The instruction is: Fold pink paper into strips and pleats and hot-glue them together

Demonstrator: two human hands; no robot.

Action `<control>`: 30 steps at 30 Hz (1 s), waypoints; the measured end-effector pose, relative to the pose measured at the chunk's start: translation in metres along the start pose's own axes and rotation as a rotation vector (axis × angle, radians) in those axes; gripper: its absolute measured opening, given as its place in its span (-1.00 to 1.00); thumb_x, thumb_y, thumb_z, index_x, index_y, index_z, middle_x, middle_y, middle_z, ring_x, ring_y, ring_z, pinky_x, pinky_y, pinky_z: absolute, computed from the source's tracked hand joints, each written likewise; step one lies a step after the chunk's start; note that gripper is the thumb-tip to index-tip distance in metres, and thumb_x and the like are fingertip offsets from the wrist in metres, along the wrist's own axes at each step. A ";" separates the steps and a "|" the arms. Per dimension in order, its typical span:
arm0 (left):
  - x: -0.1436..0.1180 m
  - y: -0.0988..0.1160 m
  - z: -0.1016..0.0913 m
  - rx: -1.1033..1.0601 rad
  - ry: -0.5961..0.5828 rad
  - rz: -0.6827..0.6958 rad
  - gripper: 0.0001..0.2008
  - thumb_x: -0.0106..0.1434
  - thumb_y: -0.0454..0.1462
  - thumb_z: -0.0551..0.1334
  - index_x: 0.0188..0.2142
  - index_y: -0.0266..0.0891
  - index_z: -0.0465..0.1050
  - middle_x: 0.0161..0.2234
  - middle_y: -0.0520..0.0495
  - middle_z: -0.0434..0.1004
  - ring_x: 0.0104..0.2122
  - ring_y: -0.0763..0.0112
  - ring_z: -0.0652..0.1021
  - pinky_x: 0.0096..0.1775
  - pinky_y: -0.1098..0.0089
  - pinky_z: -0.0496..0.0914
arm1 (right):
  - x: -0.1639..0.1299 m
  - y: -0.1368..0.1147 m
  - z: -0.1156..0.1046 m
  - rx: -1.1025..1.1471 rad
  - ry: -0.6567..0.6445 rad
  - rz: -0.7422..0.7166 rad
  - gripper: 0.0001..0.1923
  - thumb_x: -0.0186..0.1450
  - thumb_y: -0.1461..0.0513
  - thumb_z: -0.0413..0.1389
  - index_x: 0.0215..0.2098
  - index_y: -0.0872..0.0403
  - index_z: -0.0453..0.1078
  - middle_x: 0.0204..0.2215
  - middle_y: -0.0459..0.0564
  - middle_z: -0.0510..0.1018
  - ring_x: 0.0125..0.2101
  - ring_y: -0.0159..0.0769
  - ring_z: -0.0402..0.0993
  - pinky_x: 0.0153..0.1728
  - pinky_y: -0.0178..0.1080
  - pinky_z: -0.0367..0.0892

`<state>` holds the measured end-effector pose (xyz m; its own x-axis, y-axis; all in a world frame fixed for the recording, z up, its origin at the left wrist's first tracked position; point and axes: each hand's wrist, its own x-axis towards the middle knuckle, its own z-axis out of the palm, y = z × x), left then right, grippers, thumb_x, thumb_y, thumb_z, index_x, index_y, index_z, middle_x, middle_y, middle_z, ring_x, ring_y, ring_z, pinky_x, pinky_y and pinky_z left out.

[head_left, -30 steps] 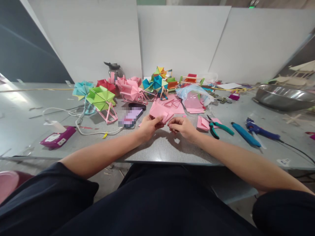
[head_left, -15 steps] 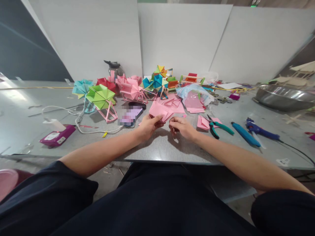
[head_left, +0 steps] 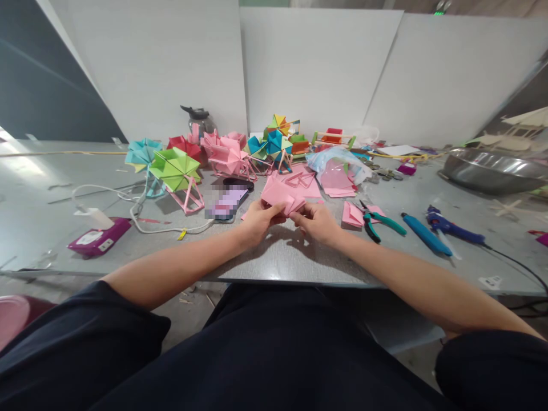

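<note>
Pink paper pieces [head_left: 278, 194], folded and overlapping, are held up over the front of the table. My left hand [head_left: 260, 220] grips them from the left, thumb on top and fingers beneath. At their lower right corner, my right hand [head_left: 315, 221] pinches the edge between thumb and fingers. Behind them lie more pink sheets and a pink triangular frame [head_left: 299, 178]. A phone [head_left: 231, 200] rests left of my left hand. To the right of my right hand are folded pink papers [head_left: 353, 214] and teal-handled pliers [head_left: 385, 221].
Colourful paper wheels on stick frames, including a green one [head_left: 175, 168], stand at the back left. A purple power block [head_left: 100, 237] with a white cable sits left. On the right are a blue tool [head_left: 426, 234], a glue gun [head_left: 456, 225] and a metal bowl [head_left: 492, 171].
My right hand has moved slightly left and up and now pinches the corner of the pink paper. My left hand stays nearly in place, still gripping it.
</note>
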<state>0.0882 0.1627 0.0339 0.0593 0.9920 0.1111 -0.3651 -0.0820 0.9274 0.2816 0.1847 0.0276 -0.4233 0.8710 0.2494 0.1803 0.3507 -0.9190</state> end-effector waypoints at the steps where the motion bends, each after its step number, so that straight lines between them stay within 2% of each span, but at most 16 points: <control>1: -0.001 0.000 0.001 0.017 -0.001 0.009 -0.66 0.12 -0.20 0.61 -0.19 -0.19 0.58 -0.24 -0.08 0.68 -0.33 0.40 0.61 -0.23 0.35 0.57 | 0.001 -0.001 0.000 0.014 0.024 0.001 -0.45 0.18 -0.24 0.39 -0.35 0.02 0.48 -0.52 -0.09 0.53 -0.61 -0.37 0.35 -0.57 -0.26 0.26; 4: -0.003 0.002 0.002 0.057 -0.012 0.024 -0.72 0.17 -0.22 0.58 -0.19 -0.21 0.59 -0.25 -0.10 0.66 -0.34 0.41 0.60 -0.21 0.35 0.57 | 0.002 -0.003 0.000 0.043 0.046 -0.016 -0.54 0.15 -0.13 0.42 -0.28 0.04 0.54 -0.45 -0.06 0.59 -0.62 -0.40 0.34 -0.58 -0.25 0.29; 11: -0.003 0.005 0.002 0.113 0.013 0.037 -0.79 0.21 -0.26 0.54 -0.23 -0.22 0.58 -0.29 -0.12 0.65 -0.34 0.35 0.60 -0.21 0.29 0.56 | 0.001 -0.004 -0.001 0.039 0.083 0.005 -0.63 0.20 -0.08 0.35 -0.37 0.04 0.52 -0.47 -0.04 0.61 -0.64 -0.41 0.35 -0.61 -0.28 0.24; 17: 0.000 0.002 -0.001 0.102 0.033 0.015 -0.74 0.17 -0.23 0.57 -0.23 -0.21 0.57 -0.27 -0.14 0.65 -0.34 0.35 0.60 -0.23 0.29 0.57 | 0.003 -0.002 -0.005 0.009 0.203 0.030 -0.65 0.25 -0.05 0.27 -0.47 0.03 0.45 -0.54 -0.08 0.54 -0.65 -0.41 0.33 -0.60 -0.28 0.22; 23: 0.007 -0.003 -0.007 0.064 0.087 -0.042 -0.72 0.17 -0.17 0.58 -0.32 -0.19 0.54 -0.39 -0.10 0.60 -0.40 0.37 0.58 -0.33 0.34 0.54 | 0.011 0.005 -0.013 0.046 0.310 0.004 -0.66 0.26 -0.03 0.25 -0.47 0.01 0.38 -0.56 -0.11 0.50 -0.65 -0.39 0.35 -0.58 -0.26 0.23; 27: 0.006 -0.003 -0.008 0.032 0.076 -0.065 -0.80 0.25 -0.22 0.52 -0.28 -0.25 0.57 -0.35 -0.15 0.63 -0.39 0.40 0.59 -0.31 0.37 0.52 | 0.011 0.007 -0.012 0.135 0.195 0.077 -0.71 0.20 0.02 0.34 -0.33 0.03 0.45 -0.48 -0.08 0.57 -0.62 -0.38 0.39 -0.57 -0.27 0.25; 30: 0.004 -0.003 -0.005 0.044 0.042 -0.043 -0.79 0.25 -0.23 0.52 -0.24 -0.27 0.58 -0.31 -0.13 0.65 -0.37 0.42 0.60 -0.27 0.38 0.53 | 0.008 0.006 -0.008 0.140 0.069 0.115 -0.62 0.23 -0.08 0.36 -0.33 0.04 0.47 -0.46 -0.05 0.58 -0.59 -0.37 0.42 -0.56 -0.28 0.28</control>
<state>0.0849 0.1671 0.0302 0.0344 0.9978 0.0560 -0.3217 -0.0420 0.9459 0.2861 0.1966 0.0270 -0.3444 0.9257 0.1564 0.0967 0.2007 -0.9749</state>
